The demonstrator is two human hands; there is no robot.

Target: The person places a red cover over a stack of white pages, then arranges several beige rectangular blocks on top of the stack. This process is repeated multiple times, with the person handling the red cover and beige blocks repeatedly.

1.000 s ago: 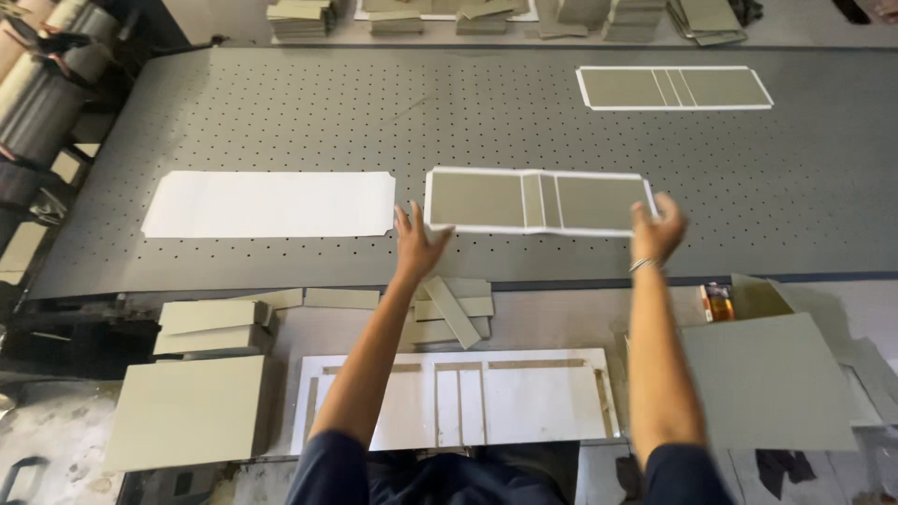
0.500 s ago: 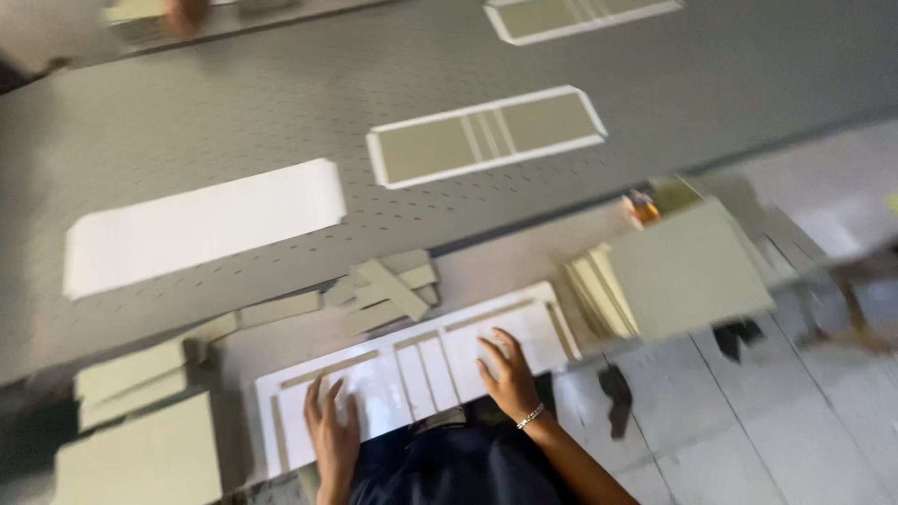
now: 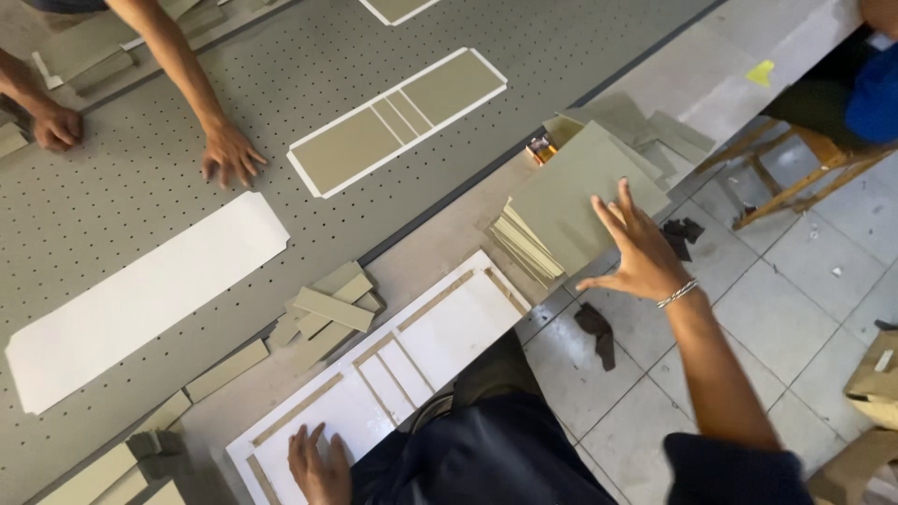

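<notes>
The grey boards [image 3: 580, 192] looked like matt, smooth cardboard. The white sheet [image 3: 140, 299] was plain matt paper. The worktop [image 3: 112, 196] had a dull, perforated grey surface. The floor [image 3: 795, 281] was smooth pale tile.

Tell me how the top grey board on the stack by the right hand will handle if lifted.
The top grey board lies flat with straight edges, so it is probably stiff. It looks thin, likely light. Resting loose on the fanned stack beside the right hand, it may slide off.
</notes>
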